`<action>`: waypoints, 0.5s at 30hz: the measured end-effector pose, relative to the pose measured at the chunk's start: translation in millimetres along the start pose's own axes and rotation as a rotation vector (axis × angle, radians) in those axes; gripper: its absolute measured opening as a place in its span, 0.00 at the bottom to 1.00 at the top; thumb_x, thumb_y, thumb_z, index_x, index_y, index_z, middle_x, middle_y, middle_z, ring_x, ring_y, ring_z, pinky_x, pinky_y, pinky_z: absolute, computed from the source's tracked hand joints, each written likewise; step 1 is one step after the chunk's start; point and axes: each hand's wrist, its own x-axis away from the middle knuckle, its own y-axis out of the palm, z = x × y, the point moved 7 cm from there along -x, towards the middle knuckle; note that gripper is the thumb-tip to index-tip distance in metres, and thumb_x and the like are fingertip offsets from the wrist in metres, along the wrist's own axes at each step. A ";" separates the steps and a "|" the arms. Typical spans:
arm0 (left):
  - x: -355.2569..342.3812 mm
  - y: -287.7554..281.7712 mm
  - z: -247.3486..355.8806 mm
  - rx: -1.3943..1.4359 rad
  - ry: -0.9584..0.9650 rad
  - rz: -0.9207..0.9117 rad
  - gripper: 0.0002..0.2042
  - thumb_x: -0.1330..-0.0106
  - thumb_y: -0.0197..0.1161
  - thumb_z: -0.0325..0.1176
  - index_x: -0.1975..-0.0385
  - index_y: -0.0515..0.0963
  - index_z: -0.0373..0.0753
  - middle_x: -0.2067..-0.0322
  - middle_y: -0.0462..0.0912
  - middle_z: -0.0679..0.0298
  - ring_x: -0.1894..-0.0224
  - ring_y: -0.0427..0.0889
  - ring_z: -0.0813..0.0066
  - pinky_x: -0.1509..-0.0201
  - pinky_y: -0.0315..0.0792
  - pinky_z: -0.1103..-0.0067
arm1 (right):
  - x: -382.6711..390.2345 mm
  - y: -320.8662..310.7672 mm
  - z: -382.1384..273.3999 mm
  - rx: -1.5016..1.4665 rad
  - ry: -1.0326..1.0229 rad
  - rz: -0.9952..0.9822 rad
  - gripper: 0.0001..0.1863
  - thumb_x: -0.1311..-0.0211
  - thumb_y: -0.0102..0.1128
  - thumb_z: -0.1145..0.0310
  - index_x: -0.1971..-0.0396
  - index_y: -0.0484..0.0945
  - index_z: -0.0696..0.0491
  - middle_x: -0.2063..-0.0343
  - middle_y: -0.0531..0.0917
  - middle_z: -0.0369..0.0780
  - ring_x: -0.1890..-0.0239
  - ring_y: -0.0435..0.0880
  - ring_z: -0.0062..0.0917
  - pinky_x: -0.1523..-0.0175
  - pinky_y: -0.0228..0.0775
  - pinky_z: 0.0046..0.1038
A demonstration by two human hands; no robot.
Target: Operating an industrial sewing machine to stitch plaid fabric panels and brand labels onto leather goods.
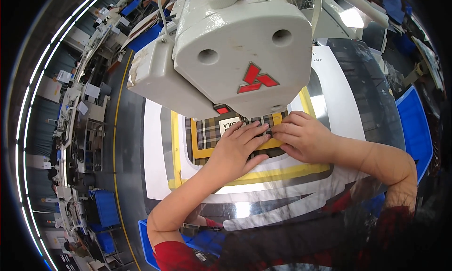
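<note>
My left hand (236, 153) lies palm down with fingers spread over plaid fabric (209, 132) and the lower bar of a yellow frame (203, 153). Its fingertips touch a pale label with dark lettering (228, 125), which they partly cover. At the frame's right side, my right hand (305, 135) has its fingers bent and drawn together at the fabric's edge; what they pinch, if anything, is hidden. Both hands are just below the head of a white sewing machine (245, 49). The machine's head hides the needle area.
A white sheet (157, 167) with yellow tape (249, 177) borders the work. Underneath is a shiny dark tabletop (376, 96). Blue bins (414, 125) stand at the right and lower left. Beyond a yellow floor line (115, 153), other workstations line the left.
</note>
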 end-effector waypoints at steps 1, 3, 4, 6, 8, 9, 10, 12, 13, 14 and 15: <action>0.7 0.8 -0.1 0.000 0.000 0.000 0.21 0.39 0.63 0.42 0.49 0.76 0.40 0.40 0.72 0.62 0.36 0.68 0.63 0.31 0.57 0.62 | 0.1 -1.4 0.6 -0.011 0.005 0.017 0.09 0.50 0.63 0.72 0.67 0.78 0.56 0.61 0.79 0.39 0.56 0.76 0.31 0.46 0.69 0.32; 2.1 1.4 -1.9 -0.020 -0.023 0.018 0.21 0.39 0.63 0.43 0.48 0.75 0.41 0.40 0.72 0.63 0.36 0.68 0.63 0.33 0.59 0.62 | 1.8 -2.2 3.9 -0.007 0.023 0.029 0.08 0.50 0.62 0.73 0.67 0.78 0.57 0.62 0.79 0.39 0.57 0.76 0.31 0.46 0.69 0.33; 2.3 1.3 -2.4 -0.016 -0.027 0.034 0.20 0.39 0.63 0.43 0.49 0.76 0.42 0.41 0.73 0.64 0.38 0.70 0.62 0.35 0.61 0.63 | 2.4 -2.9 5.8 -0.002 0.041 0.041 0.08 0.49 0.61 0.74 0.68 0.78 0.57 0.62 0.79 0.40 0.57 0.76 0.31 0.46 0.69 0.33; 2.6 3.2 -4.7 0.002 -0.044 0.032 0.20 0.39 0.63 0.43 0.49 0.77 0.41 0.42 0.73 0.64 0.39 0.70 0.60 0.35 0.61 0.64 | 4.1 -1.2 9.6 -0.003 0.082 0.058 0.07 0.49 0.61 0.75 0.69 0.78 0.57 0.63 0.79 0.40 0.58 0.76 0.32 0.47 0.69 0.33; 2.1 5.5 -6.8 -0.024 -0.035 0.082 0.20 0.37 0.60 0.47 0.50 0.78 0.42 0.50 0.78 0.59 0.46 0.74 0.57 0.34 0.61 0.64 | 6.2 -0.3 14.0 -0.004 0.123 0.074 0.06 0.49 0.60 0.76 0.69 0.78 0.57 0.64 0.79 0.41 0.58 0.76 0.33 0.48 0.69 0.33; 1.6 4.2 -5.8 -0.026 -0.034 0.082 0.20 0.37 0.60 0.47 0.50 0.78 0.42 0.50 0.78 0.59 0.46 0.74 0.57 0.34 0.61 0.64 | 6.0 -2.1 15.1 0.012 0.133 0.090 0.05 0.49 0.60 0.76 0.70 0.78 0.57 0.65 0.79 0.41 0.59 0.76 0.34 0.48 0.69 0.33; 1.3 3.1 -5.3 -0.057 -0.047 0.076 0.21 0.37 0.60 0.47 0.49 0.78 0.42 0.52 0.78 0.56 0.48 0.75 0.55 0.35 0.62 0.64 | 5.7 -3.9 16.0 0.028 0.142 0.106 0.05 0.48 0.60 0.76 0.70 0.78 0.57 0.65 0.78 0.41 0.60 0.77 0.34 0.49 0.69 0.34; 2.2 2.0 -3.4 -0.090 -0.058 0.071 0.21 0.37 0.60 0.48 0.48 0.77 0.42 0.55 0.79 0.52 0.49 0.75 0.54 0.36 0.63 0.64 | 5.5 -4.1 16.4 0.041 0.140 0.122 0.05 0.48 0.60 0.76 0.70 0.78 0.57 0.66 0.78 0.41 0.60 0.77 0.34 0.49 0.69 0.34; 3.5 3.9 -5.0 -0.080 -0.089 0.053 0.22 0.37 0.60 0.48 0.48 0.77 0.41 0.57 0.78 0.50 0.50 0.75 0.52 0.37 0.63 0.64 | 5.8 -5.5 16.1 0.053 0.139 0.137 0.05 0.48 0.60 0.76 0.70 0.78 0.57 0.66 0.78 0.41 0.60 0.77 0.34 0.50 0.69 0.34; 5.2 6.0 -6.3 -0.071 -0.119 0.035 0.23 0.37 0.60 0.49 0.48 0.77 0.40 0.59 0.78 0.47 0.51 0.75 0.51 0.38 0.64 0.64 | 5.8 -7.1 15.7 0.055 0.137 0.138 0.05 0.48 0.60 0.76 0.70 0.78 0.57 0.66 0.78 0.41 0.60 0.77 0.34 0.50 0.69 0.34; 7.1 7.4 -5.6 -0.071 -0.120 0.035 0.23 0.37 0.60 0.49 0.48 0.77 0.40 0.59 0.78 0.47 0.51 0.75 0.51 0.38 0.64 0.64 | 5.3 -7.8 15.8 0.072 0.137 0.138 0.05 0.48 0.60 0.76 0.70 0.78 0.57 0.67 0.78 0.41 0.60 0.77 0.35 0.50 0.69 0.34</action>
